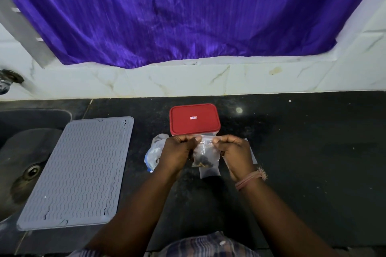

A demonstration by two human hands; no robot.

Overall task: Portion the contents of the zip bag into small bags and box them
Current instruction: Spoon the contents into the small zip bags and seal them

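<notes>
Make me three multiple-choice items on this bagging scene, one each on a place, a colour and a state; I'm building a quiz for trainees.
1. Where is the grey mat?
A. Left of the box
B. On the box
C. Right of the box

2. What colour is the box lid?
A. Blue
B. Red
C. Green

3. How is the small bag held?
A. Lying untouched
B. One hand only
C. Both hands pinch its top

Key: 1 A, mat beside the sink; 2 B, lid is red; 3 C, left hand and right hand grip the top edge.
</notes>
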